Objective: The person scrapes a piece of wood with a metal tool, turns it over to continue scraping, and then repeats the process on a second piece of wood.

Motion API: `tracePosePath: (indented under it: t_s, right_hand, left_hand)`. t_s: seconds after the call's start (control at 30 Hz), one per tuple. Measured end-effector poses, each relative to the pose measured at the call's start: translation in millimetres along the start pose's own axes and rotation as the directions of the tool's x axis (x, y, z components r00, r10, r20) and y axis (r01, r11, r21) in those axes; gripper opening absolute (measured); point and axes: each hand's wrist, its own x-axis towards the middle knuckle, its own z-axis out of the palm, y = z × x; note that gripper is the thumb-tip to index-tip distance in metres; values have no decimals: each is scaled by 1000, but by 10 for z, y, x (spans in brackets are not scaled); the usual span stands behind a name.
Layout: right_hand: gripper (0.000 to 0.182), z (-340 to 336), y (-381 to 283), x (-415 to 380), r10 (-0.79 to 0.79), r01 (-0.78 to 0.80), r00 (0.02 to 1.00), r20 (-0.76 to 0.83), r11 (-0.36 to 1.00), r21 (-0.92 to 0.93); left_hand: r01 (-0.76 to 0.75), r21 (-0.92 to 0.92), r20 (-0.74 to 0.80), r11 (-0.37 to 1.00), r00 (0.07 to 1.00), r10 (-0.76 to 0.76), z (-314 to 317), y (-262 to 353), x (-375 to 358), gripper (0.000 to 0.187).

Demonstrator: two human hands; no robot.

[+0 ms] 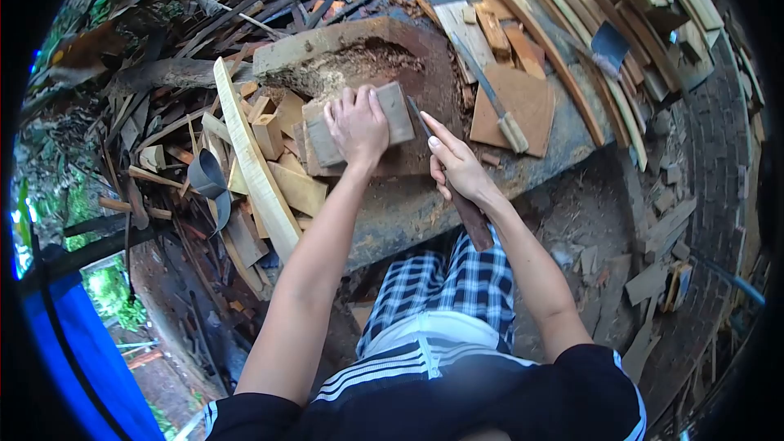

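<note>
My left hand (357,126) lies over a greyish wooden block (398,113), fingers curled over its far edge and holding it on a big, hollowed chopping log (359,35). In my right hand (460,165) is a knife (472,223) with a long dark wooden handle that reaches back below the wrist. Its narrow dark blade points up and to the left, close to the right end of the block. My right index finger stretches along the blade side. Part of the knife is hidden in the grip.
A long pale plank (253,159) leans at left, beside wood offcuts (298,188) and a dark cap (210,180). On the right of the bench (384,229) lie a long blade with a wooden handle (513,132), a brown board (531,102) and long strips (555,65).
</note>
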Motion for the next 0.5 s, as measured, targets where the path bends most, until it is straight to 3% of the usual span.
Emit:
tracePosePath:
  t_s: [0.1,0.3,0.37,0.5]
  right_hand:
    - [52,55,218,-169,-2,2,1000,-10,999,-51]
    - [52,192,332,-356,-9,-4,996,-86,989,-150]
    - [51,180,356,-229,-194,147,973,-127,940,-307]
    - [50,91,139,-57,-59,29,992,-109,966,-259]
  left_hand:
    - [15,-20,70,1000,997,-13,-47,31,22,28]
    - [-6,25,61,1000,998,4,-34,22,26,30]
    - [12,20,77,1000,997,-13,-46,39,23,30]
    - [-29,21,43,999,999,28,-21,15,35,30]
